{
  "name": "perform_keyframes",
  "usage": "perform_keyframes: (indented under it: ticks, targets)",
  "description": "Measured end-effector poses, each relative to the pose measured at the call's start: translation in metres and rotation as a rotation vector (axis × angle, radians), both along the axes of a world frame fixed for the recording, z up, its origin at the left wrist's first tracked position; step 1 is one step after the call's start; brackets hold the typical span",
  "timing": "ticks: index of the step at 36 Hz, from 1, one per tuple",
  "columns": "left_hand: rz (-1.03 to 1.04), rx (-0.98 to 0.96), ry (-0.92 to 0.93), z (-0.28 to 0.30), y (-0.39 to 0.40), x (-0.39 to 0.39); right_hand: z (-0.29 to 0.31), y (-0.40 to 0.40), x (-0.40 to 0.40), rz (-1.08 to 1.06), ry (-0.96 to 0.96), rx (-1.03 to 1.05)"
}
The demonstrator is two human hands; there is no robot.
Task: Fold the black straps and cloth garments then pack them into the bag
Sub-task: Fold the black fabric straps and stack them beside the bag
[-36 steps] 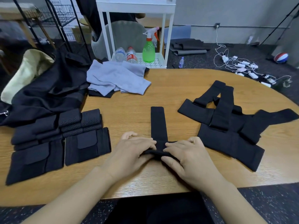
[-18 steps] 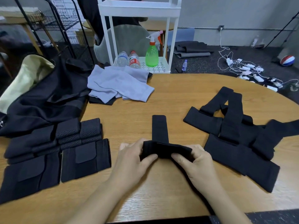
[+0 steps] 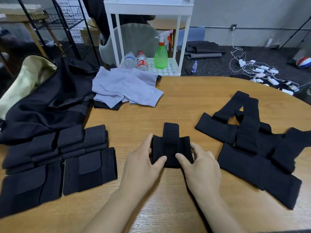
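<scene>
A black strap (image 3: 171,145) lies folded into a thick bundle at the middle of the wooden table (image 3: 193,98), with a short tail sticking out on its far side. My left hand (image 3: 143,163) pinches the bundle's left end and my right hand (image 3: 200,167) pinches its right end, thumbs on top. Several folded black straps (image 3: 55,158) lie stacked at the left. A pile of unfolded black straps (image 3: 252,142) sprawls at the right. Grey cloth garments (image 3: 124,88) lie crumpled at the far left-centre. The black bag (image 3: 45,101) slumps over the table's left end.
A white trolley (image 3: 148,7) with two water bottles and a green spray bottle (image 3: 160,54) stands just beyond the table's far edge. A cream cushion (image 3: 25,79) sits behind the bag. Cables and chargers (image 3: 262,73) litter the floor at the far right.
The strap lay long and flat under both hands; now most of its length is folded into a bundle moved away from me, with only a short tail left. The camera has moved closer.
</scene>
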State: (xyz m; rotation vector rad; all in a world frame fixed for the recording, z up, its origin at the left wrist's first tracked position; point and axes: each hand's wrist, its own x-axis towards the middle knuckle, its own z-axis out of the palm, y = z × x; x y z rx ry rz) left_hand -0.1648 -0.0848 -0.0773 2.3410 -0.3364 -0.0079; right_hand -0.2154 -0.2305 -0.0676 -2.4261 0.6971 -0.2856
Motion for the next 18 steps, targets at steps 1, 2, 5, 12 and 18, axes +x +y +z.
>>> perform_keyframes:
  ticks: [1,2,5,12,18]
  targets:
    - [-0.008,0.035,0.001,0.002,-0.001,0.001,0.001,0.000,0.001,0.002,0.021,-0.029]
    - [-0.019,0.074,-0.002,0.001,-0.001,0.003,0.002,0.000,0.001,-0.002,0.038,-0.043]
    - [-0.040,0.115,-0.009,0.002,-0.001,0.006,0.001,-0.002,0.001,-0.003,0.060,-0.080]
    - [-0.208,0.141,-0.266,-0.004,0.006,0.012,-0.011,-0.002,0.002,0.294,-0.140,-0.460]
    - [-0.381,0.358,-0.226,-0.004,0.018,0.009,-0.020,-0.005,-0.005,0.476,-0.012,-0.435]
